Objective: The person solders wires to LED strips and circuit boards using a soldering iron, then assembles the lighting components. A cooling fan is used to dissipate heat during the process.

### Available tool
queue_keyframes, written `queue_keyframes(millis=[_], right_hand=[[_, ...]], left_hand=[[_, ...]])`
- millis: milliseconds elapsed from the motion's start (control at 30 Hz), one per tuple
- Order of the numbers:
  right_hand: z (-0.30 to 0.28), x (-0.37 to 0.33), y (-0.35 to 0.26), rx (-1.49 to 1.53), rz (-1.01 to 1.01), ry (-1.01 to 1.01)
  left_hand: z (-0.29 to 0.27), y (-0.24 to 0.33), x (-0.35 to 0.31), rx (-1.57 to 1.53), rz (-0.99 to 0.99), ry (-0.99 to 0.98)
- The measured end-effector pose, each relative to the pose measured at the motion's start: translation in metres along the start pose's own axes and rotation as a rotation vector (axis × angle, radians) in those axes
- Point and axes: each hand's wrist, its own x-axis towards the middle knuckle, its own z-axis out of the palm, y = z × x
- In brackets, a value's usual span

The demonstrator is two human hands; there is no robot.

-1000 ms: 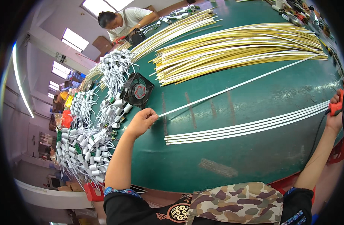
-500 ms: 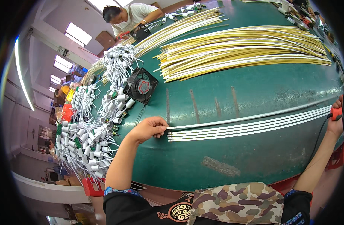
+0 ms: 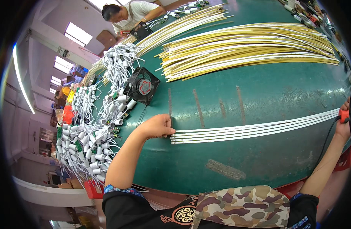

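Observation:
Several long, narrow white light strips point(image 3: 236, 132) lie side by side across the green table, their left ends nearly lined up. At the left end of the farthest strip, the closed fingers of my left hand point(image 3: 158, 126) pinch it. At the far right edge of the view, my right hand point(image 3: 341, 129) is closed around a red-handled tool point(image 3: 344, 115) with a black cord. The tip of that tool and the right ends of the strips are hard to make out there.
A black fan point(image 3: 142, 86) stands left of centre. White lamp holders with wires point(image 3: 85, 149) are heaped along the left. Yellow and white strips point(image 3: 248, 49) form a big pile farther back. Across the table, a co-worker point(image 3: 131, 17) bends over a black device point(image 3: 141, 31).
My left hand has brought the farthest strip in against the others, and its white face now shows. The gap between them has closed. My right hand still holds the red-handled tool.

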Motion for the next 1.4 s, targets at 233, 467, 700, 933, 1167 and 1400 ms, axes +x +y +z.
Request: queue_keyframes(millis=[233, 467, 700, 933, 1167, 1400], right_hand=[[-0.031, 0.006, 0.010, 0.048, 0.045, -0.053], [-0.088, 0.029, 0.032, 0.200, -0.018, -0.035], [-0.073, 0.019, 0.028, 0.229, 0.003, -0.003], [-0.058, 0.012, 0.022, 0.210, -0.016, 0.041], [-0.064, 0.013, 0.021, 0.168, -0.026, 0.013], [-0.095, 0.037, 0.029, 0.225, 0.020, -0.077]], left_hand=[[-0.022, 0.003, 0.014, 0.061, 0.065, 0.015], [-0.027, 0.038, 0.093, 0.413, 0.597, 0.735], [-0.023, 0.069, 0.125, 0.922, 0.666, 0.854], [-0.036, 0.061, 0.116, 0.939, 0.750, 0.869], [-0.037, 0.028, 0.068, -0.394, 0.476, -0.090], [-0.024, -0.011, 0.030, -0.306, 0.295, -0.137]])
